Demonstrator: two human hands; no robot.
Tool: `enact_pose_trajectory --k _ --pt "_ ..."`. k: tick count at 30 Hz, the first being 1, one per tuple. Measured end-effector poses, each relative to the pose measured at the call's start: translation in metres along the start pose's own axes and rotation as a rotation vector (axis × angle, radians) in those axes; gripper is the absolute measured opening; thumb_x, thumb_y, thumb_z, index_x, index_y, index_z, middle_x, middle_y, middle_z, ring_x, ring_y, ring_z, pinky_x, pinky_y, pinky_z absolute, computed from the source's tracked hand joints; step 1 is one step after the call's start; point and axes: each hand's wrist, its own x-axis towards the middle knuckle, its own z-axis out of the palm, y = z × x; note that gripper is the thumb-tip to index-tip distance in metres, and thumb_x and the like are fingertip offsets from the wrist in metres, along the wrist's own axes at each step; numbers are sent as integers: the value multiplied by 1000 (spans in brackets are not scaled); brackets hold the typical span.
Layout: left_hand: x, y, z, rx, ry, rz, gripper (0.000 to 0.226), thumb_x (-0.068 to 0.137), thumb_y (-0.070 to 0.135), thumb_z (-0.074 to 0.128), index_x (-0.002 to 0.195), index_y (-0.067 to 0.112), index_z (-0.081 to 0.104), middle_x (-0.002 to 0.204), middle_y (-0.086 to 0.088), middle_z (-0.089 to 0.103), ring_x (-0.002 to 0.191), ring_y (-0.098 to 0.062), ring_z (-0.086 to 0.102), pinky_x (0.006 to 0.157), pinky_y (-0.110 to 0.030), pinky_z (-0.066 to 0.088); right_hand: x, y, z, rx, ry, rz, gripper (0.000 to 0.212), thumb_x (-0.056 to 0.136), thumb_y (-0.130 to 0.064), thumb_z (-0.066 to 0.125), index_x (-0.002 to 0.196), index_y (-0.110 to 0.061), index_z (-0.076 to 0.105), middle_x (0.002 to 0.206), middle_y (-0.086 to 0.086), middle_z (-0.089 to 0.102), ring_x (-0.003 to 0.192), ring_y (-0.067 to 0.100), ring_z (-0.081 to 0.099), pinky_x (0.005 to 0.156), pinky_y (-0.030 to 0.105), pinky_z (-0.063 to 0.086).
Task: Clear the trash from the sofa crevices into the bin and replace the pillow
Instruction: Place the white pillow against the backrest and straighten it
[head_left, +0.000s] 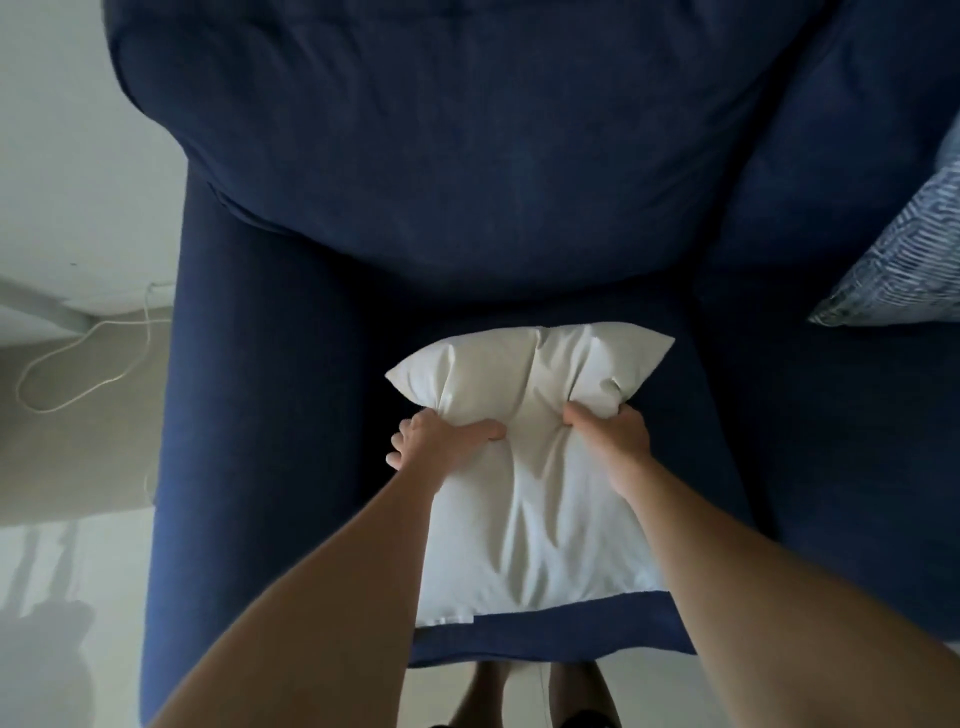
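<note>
Dark blue upholstery fills most of the frame: a sofa (467, 182) seen from above, with its back cushion bulging across the top and one armrest (249, 415) running down the left of centre. Pale floor (78, 571) shows along the left edge, where a thin white cord (78, 364) loops loosely at middle left. At the right edge, a blue-and-white patterned cushion (904, 249) leans on the neighbouring seat.

On the seat at lower centre lies a white pillow (530, 519), its near edge close to the seat's front edge and its far corners pointing toward the back cushion. Both bare arms reach in from the bottom of the frame. The left hand (441, 441) pinches a bunch of fabric near the pillow's far left corner, thumb pressed on top and fingers curled beneath. The right hand (613, 436) is closed on the cloth near the far right corner in the same way, wrinkles radiating from both grips. A small white tag (457, 620) sits at the pillow's near edge; any print on it is too small to read. No other writing or brand marks are legible.
</note>
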Motion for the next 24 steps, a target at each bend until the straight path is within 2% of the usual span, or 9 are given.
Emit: enact_pose_trajectory --k 2,5,9,12,14,18,20,22,24 --pt "-2 14 -10 -142 -1 69 103 43 57 83 129 17 45 126 -1 51 119 -27 49 105 -43 41 0 -15 -3 91 25 -54 67 54 -42 74 112 -12 60 109 4 66 98 26 64 96 43 53" --pt "-1 39 -28 -337 25 174 92 51 41 90 127 16 45 117 -1 53 106 -25 56 94 -43 52 2 -48 -3 159 76 -169 47 58 -33 79 97 -14 61 100 2 68 95 25 66 94 42 55" --pt "0 76 -47 -453 161 301 89 53 39 91 128 17 47 121 0 56 111 -23 57 96 -41 52 5 -100 -3 211 152 -333 42 59 -26 80 95 -15 62 98 0 68 95 23 66 95 42 54" --pt "1 93 -53 -525 225 397 91 53 40 91 129 18 46 116 6 55 111 -16 55 100 -36 47 5 -122 -7 246 194 -449 52 62 -21 82 110 -14 62 108 2 68 99 19 64 95 34 51" --pt "3 97 -52 -524 220 405 88 56 39 90 128 19 44 113 8 52 108 -14 52 99 -33 45 9 -123 -10 206 206 -449 60 64 -21 83 118 -13 57 114 2 64 102 19 60 95 33 48" --pt "14 93 -43 -486 119 329 69 66 35 85 119 18 44 112 5 52 109 -18 54 94 -32 46 23 -110 -19 82 129 -216 67 67 -19 84 124 -8 52 123 9 59 117 29 56 98 39 49" --pt "17 93 -41 -475 102 324 68 69 35 84 121 17 44 110 6 50 105 -17 52 94 -32 45 27 -105 -23 56 97 -205 78 63 -26 87 129 -11 48 126 5 57 120 27 54 100 40 47" --pt "18 97 -43 -471 117 325 69 70 34 84 122 15 43 109 6 49 102 -16 50 91 -30 44 27 -106 -25 74 74 -271 96 56 -41 88 136 -20 40 129 -2 55 121 22 53 104 41 45" --pt "20 105 -45 -482 155 322 67 70 33 84 120 13 43 109 3 49 101 -17 50 88 -29 42 26 -113 -26 186 48 -312 94 58 -52 83 135 -25 37 123 -8 56 114 17 56 101 39 46"
